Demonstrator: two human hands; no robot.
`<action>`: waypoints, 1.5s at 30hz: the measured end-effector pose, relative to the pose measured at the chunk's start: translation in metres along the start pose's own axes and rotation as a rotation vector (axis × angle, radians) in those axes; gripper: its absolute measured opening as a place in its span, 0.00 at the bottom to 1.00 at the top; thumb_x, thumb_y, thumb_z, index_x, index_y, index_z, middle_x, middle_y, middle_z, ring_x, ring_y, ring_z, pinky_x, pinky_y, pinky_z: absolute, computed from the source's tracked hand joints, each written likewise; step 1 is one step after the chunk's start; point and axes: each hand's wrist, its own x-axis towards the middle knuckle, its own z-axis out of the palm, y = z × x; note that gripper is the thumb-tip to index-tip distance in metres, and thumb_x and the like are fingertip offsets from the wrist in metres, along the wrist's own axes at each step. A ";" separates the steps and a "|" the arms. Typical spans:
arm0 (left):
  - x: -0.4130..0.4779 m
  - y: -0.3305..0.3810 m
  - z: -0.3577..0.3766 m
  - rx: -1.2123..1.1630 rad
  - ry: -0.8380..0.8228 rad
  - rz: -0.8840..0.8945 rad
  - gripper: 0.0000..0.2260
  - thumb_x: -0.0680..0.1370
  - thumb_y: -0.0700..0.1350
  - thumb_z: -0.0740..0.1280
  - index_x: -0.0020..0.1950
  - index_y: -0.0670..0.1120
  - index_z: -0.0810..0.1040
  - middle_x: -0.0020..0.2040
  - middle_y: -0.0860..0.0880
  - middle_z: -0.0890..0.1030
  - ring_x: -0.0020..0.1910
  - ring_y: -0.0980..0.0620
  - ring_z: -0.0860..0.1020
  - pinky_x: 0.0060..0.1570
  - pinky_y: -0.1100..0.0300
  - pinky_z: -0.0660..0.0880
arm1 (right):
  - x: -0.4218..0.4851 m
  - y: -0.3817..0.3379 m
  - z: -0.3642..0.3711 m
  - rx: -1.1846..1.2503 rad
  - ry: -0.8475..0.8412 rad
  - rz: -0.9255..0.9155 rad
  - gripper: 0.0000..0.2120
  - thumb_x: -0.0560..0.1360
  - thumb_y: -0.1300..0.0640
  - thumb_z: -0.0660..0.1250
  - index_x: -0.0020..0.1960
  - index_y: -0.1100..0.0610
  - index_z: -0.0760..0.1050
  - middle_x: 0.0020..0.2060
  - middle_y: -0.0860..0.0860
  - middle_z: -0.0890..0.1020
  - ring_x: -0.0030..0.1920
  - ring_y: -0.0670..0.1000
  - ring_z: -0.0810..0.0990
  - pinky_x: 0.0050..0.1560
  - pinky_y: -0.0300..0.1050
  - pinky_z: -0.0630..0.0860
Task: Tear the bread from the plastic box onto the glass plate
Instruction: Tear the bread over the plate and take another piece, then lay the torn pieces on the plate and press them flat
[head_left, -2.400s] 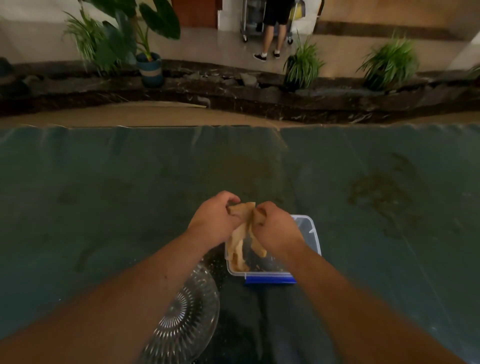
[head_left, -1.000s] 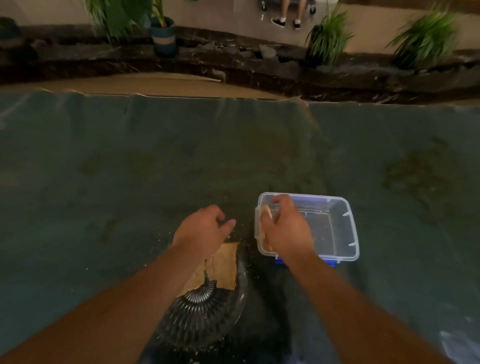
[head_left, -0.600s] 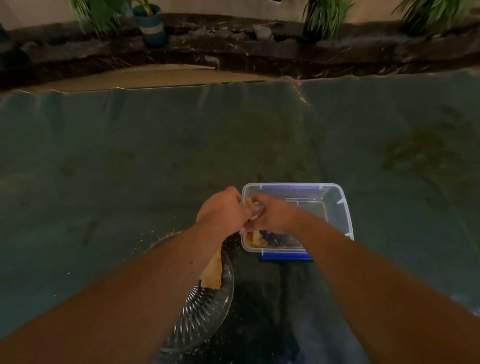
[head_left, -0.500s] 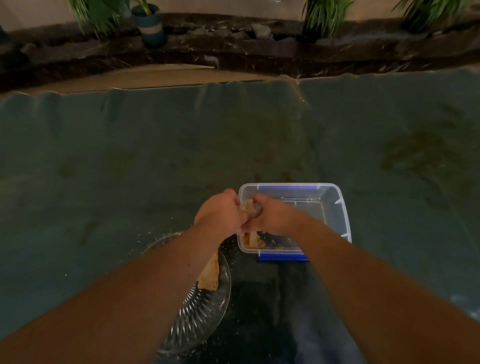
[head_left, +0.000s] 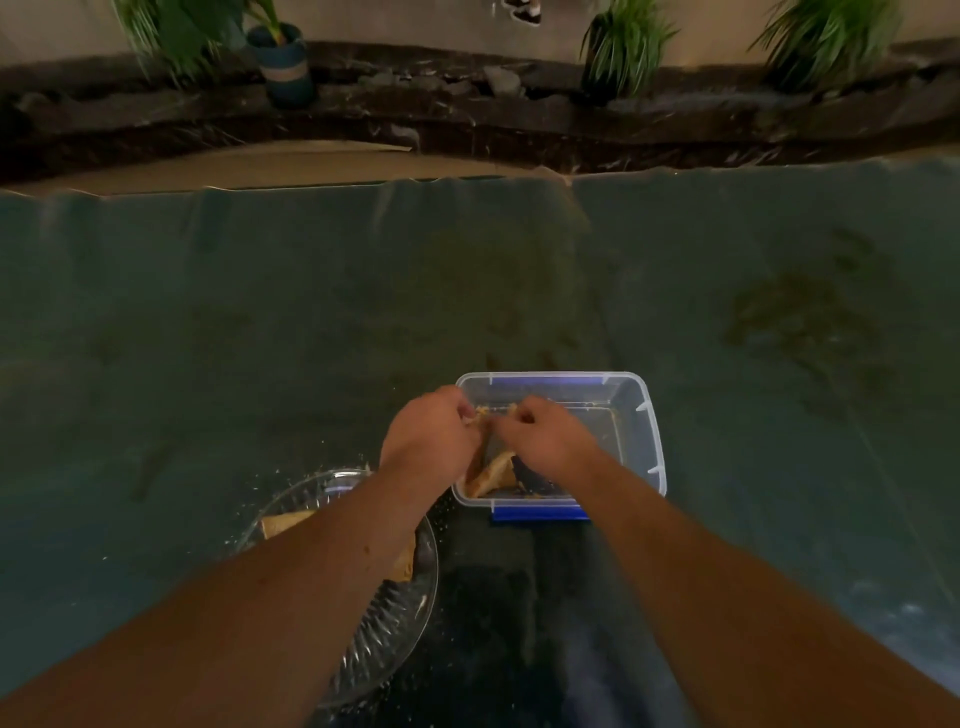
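**Bread mid-tear over the box**

Tabletop (head_left: 311, 322) first, draped in dark cloth; on it sit our glass plate (head_left: 410, 618), already holding torn pieces, and just beside it the plastic box (head_left: 641, 431). Over the box, our left hand (head_left: 428, 441) and right hand (head_left: 545, 441) each pinch shut on the bread (head_left: 493, 470). It looks soft, light and crumbly, so we judge gripping close beside the tear line best.

A dark teal tabletop (head_left: 260, 322) fills the frame; the clear plastic box (head_left: 652, 441) sits right of center, the glass plate (head_left: 410, 592) lower left, with scattered pale specks, perhaps crumbs.
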 end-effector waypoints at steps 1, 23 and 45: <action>-0.002 -0.001 -0.002 -0.049 0.022 -0.003 0.06 0.77 0.48 0.73 0.47 0.55 0.76 0.43 0.53 0.80 0.39 0.55 0.77 0.32 0.58 0.71 | -0.003 -0.002 -0.001 0.005 0.036 0.006 0.09 0.79 0.44 0.69 0.48 0.48 0.75 0.41 0.52 0.82 0.41 0.51 0.82 0.35 0.45 0.75; -0.085 -0.162 -0.136 -0.651 -0.285 -0.209 0.21 0.68 0.38 0.72 0.59 0.54 0.79 0.52 0.42 0.80 0.39 0.48 0.82 0.39 0.48 0.84 | -0.101 -0.134 0.045 -0.108 -0.490 -0.194 0.23 0.74 0.65 0.71 0.65 0.49 0.75 0.55 0.53 0.81 0.46 0.52 0.84 0.39 0.45 0.80; -0.102 -0.223 -0.045 0.444 -0.146 0.223 0.13 0.75 0.55 0.72 0.56 0.53 0.75 0.50 0.53 0.80 0.51 0.50 0.78 0.49 0.53 0.75 | -0.094 -0.057 0.173 -0.855 -0.127 -0.282 0.29 0.79 0.45 0.67 0.74 0.57 0.63 0.71 0.61 0.72 0.69 0.62 0.71 0.71 0.61 0.68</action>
